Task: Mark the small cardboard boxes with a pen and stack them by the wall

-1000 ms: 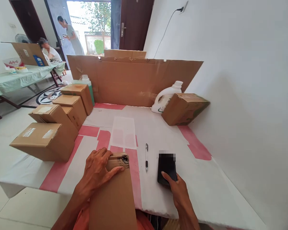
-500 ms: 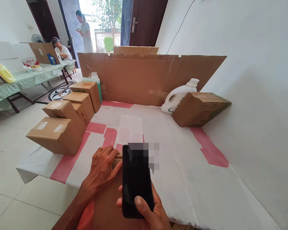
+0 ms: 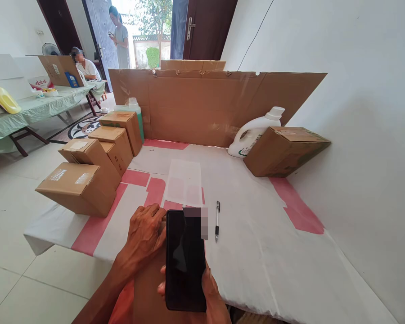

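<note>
While a plain brown cardboard piece point(image 3: 150, 288) is held near its upper end by the left hand point(image 3: 146, 229), a black rectangular smartphone point(image 3: 185, 270) is held in front of it by the right hand point(image 3: 214, 292), as noted from the head view. Left grip: fingers are curled over the cardboard's top edge; the thumb is partly covered by the phone. Right grip: closed around the phone's lower half, fingertips wrapped past one edge, thumb laid along the other. Whether phone and cardboard are touching cannot be told.

Just beyond the phone's right edge, a clear-barrelled pen with black ends point(image 3: 217, 220) is laid on the white-and-pink cloth-covered tabletop point(image 3: 256, 252). Farther off, a white translucent sheet point(image 3: 184, 182) is spread flat. At left, closed brown cardboard boxes point(image 3: 74, 189) are lined up, a bottle of green liquid point(image 3: 141, 123) placed behind them. At right, a white handled jug point(image 3: 246, 137) is partly hidden by a tilted brown box point(image 3: 283, 153). The far edge is bounded by a wide brown cardboard panel point(image 3: 192, 108).
</note>
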`<state>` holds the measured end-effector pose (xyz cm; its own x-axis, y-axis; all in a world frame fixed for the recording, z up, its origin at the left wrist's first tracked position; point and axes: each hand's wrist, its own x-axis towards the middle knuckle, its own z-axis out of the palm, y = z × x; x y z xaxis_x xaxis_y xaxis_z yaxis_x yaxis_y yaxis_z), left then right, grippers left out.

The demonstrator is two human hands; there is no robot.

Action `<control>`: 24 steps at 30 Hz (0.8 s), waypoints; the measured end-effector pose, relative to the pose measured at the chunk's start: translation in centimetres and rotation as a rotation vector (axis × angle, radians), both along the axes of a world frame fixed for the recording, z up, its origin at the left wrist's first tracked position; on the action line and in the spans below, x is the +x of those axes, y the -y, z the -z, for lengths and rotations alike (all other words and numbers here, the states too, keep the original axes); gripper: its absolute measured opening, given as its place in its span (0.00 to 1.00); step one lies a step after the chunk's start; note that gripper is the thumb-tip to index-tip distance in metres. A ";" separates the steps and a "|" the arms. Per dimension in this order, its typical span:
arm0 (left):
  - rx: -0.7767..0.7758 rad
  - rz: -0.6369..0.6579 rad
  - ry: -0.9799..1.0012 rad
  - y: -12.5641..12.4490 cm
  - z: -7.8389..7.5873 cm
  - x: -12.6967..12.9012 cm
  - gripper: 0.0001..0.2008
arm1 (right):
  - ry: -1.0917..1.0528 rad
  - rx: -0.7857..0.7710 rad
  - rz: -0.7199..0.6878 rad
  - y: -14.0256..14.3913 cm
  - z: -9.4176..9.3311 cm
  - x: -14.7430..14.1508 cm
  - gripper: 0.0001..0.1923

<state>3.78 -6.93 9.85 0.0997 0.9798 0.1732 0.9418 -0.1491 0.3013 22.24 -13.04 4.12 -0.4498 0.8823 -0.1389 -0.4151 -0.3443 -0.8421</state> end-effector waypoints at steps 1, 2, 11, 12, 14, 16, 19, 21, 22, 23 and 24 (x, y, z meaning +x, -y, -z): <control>0.000 -0.001 -0.007 0.0 0.1 0.0 0.10 | -0.025 -0.054 -0.024 0.0 -0.2 0.0 0.33; -0.002 0.001 -0.014 0.0 0.1 0.0 0.09 | -0.057 -0.122 -0.045 0.0 -0.4 0.0 0.35; 0.050 -0.047 0.053 0.2 1.1 -0.2 0.17 | -0.210 -0.411 0.222 -0.6 -2.2 1.2 0.35; 0.054 -0.041 0.055 0.1 1.1 -0.3 0.17 | -0.220 -0.424 0.245 -0.6 -2.3 1.4 0.37; 0.065 -0.032 0.052 0.1 1.2 -0.3 0.18 | -0.246 -0.475 0.255 -0.9 -2.3 1.8 0.37; 0.080 -0.024 0.047 0.0 1.3 -0.4 0.17 | -0.241 -0.511 0.255 -1.7 -2.2 2.4 0.37; 0.113 -0.013 0.045 -0.1 1.3 -0.5 0.18 | -0.094 -0.415 0.387 -4.1 -1.1 3.9 0.38; 0.133 -0.011 0.054 -0.1 1.2 -0.6 0.18 | 0.057 -0.309 0.519 -6.1 0.5 5.5 0.40; 0.139 -0.012 0.060 -0.1 1.2 -0.6 0.19 | 0.137 -0.262 0.570 -7.1 1.5 6.4 0.41; 0.139 -0.015 0.066 -0.1 1.2 -0.7 0.19 | 0.219 -0.216 0.606 -7.9 2.5 7.4 0.41; 0.133 -0.020 0.073 -0.1 1.2 -0.7 0.19 | 0.294 -0.169 0.637 -8.6 3.6 8.3 0.40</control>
